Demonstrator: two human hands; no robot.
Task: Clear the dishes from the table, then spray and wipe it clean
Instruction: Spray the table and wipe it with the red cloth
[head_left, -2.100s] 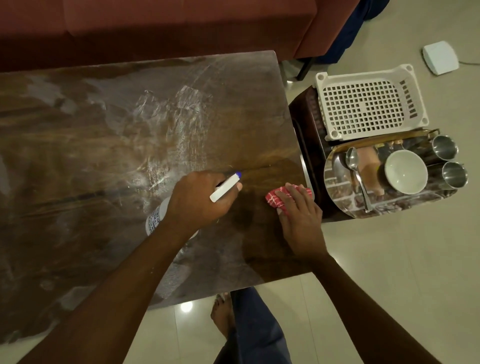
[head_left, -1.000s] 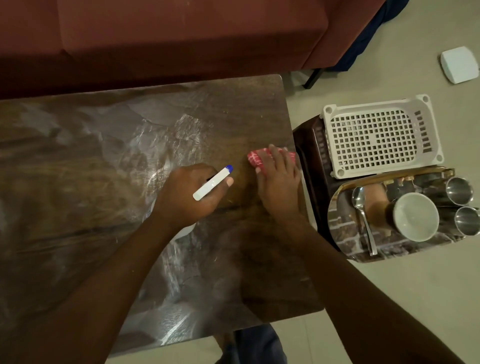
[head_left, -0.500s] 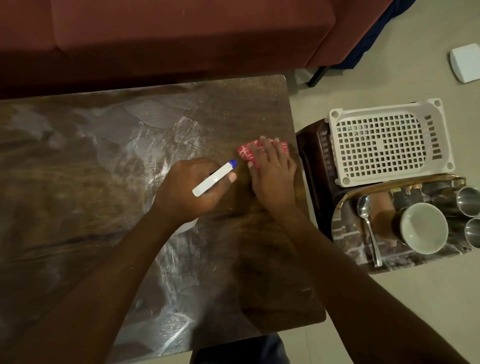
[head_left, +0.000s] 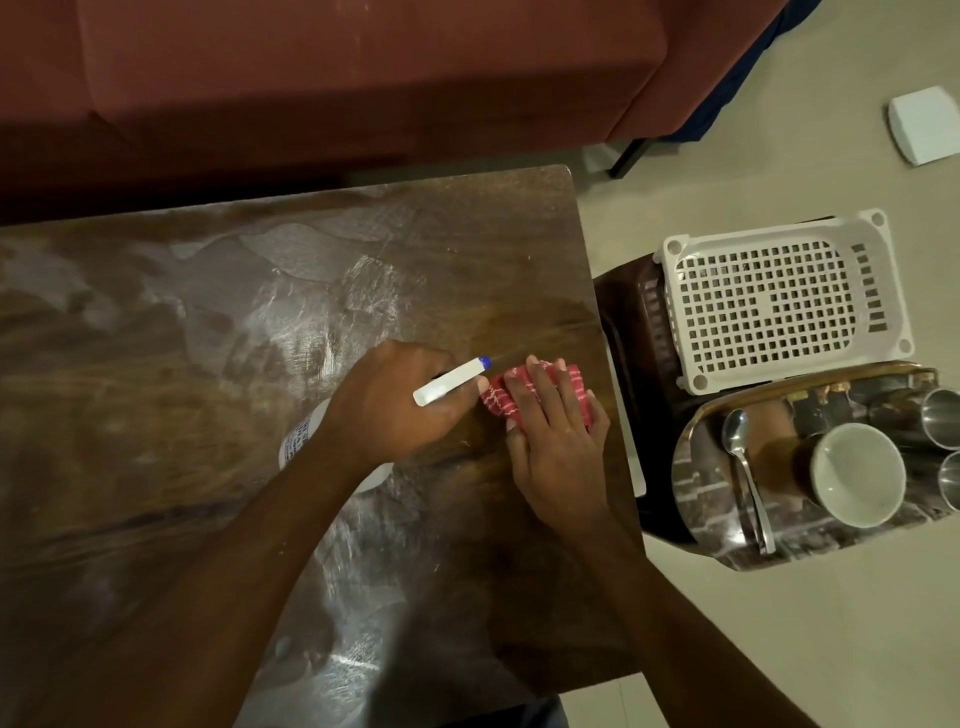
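The dark wooden table shows pale wet smears across its middle. My left hand grips a white spray bottle with a blue nozzle tip, its body mostly hidden under my hand and wrist. Just to its right, my right hand lies flat on a folded red-and-white checked cloth, pressing it onto the table near the right edge. A white bowl, a spoon and two steel cups rest on a shiny metal tray beside the table.
A white perforated plastic basket sits upside down on a dark stool to the right of the table. A red sofa runs along the far side. A white box lies on the tiled floor at top right.
My right hand has slid the cloth back toward me and slightly right along the table's right side. My left hand with the spray bottle has stayed about where it was.
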